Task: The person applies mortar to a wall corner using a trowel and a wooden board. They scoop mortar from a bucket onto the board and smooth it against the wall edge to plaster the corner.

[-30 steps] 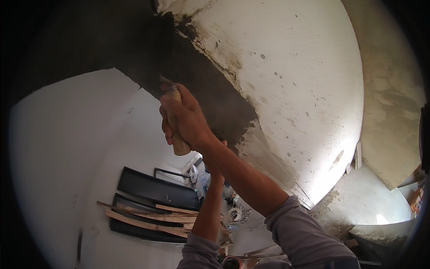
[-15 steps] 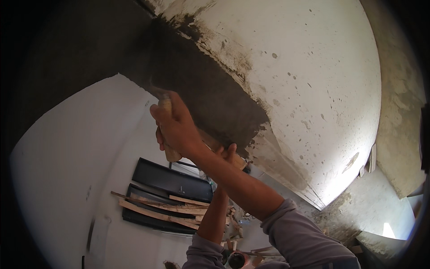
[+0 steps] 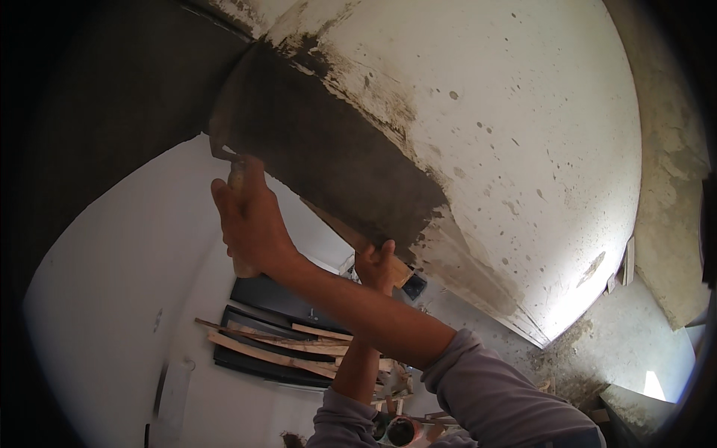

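Note:
My right hand [image 3: 258,220] is closed round the wooden handle of a trowel [image 3: 237,176]. Its blade lies against dark wet mortar [image 3: 336,145], near the corner where this band meets another dark surface [image 3: 149,67]. Crossing beneath my right forearm, my left arm reaches up to the band's lower edge. There my left hand [image 3: 376,263] grips a wooden strip [image 3: 401,275], which runs along that edge; the fingers behind the strip are partly hidden.
White wall [image 3: 523,112] spotted with mortar splashes borders the band. Below lie dark panels [image 3: 258,287] with several wooden planks [image 3: 276,358] across them. A bucket [image 3: 401,431] stands among scraps at the bottom. A pale wall [image 3: 127,276] spans the left.
My right hand has moved left with the trowel, toward the corner, uncovering more of the wooden strip's edge. My left hand stays in place on the strip.

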Motion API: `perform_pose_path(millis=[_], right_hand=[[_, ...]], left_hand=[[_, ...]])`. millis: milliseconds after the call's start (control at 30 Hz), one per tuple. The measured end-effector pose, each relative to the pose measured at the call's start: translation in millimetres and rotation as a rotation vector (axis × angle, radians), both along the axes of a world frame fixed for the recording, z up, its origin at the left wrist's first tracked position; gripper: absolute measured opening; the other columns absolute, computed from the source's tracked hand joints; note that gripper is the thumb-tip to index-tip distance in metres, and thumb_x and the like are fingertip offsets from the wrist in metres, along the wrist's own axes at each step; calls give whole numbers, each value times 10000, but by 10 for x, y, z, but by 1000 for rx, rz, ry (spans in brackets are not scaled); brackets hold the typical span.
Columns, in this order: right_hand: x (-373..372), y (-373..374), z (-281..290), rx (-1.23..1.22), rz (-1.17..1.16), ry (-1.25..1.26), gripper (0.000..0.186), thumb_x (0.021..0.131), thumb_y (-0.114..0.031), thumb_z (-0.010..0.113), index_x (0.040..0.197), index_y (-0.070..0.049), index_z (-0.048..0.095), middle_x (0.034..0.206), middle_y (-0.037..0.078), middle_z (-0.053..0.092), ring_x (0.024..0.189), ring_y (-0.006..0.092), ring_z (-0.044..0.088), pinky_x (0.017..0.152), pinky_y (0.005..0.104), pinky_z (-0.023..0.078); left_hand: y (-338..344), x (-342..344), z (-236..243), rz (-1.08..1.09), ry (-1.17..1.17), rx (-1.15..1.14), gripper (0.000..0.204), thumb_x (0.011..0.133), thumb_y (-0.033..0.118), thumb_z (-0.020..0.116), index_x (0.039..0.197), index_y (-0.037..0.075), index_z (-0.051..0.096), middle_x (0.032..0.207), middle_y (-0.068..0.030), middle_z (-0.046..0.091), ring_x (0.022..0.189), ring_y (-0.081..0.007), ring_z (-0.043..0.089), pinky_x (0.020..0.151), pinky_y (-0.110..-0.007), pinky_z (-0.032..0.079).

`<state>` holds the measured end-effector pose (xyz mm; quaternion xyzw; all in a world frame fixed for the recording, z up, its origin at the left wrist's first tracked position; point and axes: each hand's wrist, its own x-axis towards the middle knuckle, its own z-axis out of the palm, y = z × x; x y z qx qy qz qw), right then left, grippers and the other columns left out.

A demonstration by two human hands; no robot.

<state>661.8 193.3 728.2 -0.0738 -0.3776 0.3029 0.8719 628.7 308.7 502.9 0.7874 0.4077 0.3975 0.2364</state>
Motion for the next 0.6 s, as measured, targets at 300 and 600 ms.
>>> perform_pose_path(millis=[300,600], right_hand=[[-68,-21,-29,34,16,-64,495,994,-188,487,1370,9,232,795,192,569,607,249,569,542,386,470],[34,-226,-554,-21,-38,-97,463,980,-159,509,1344,41,303,977,302,603,805,387,636,750,466,482]], left_hand=[[96,5,-152,-8,-119,189,513,821,360,781,926,-113,614,852,-98,604,809,-170,519,742,-341,447],[-97,6,-31,-108,-173,56,479,855,355,751,950,-99,629,897,-127,652,863,-193,582,813,-332,459]])
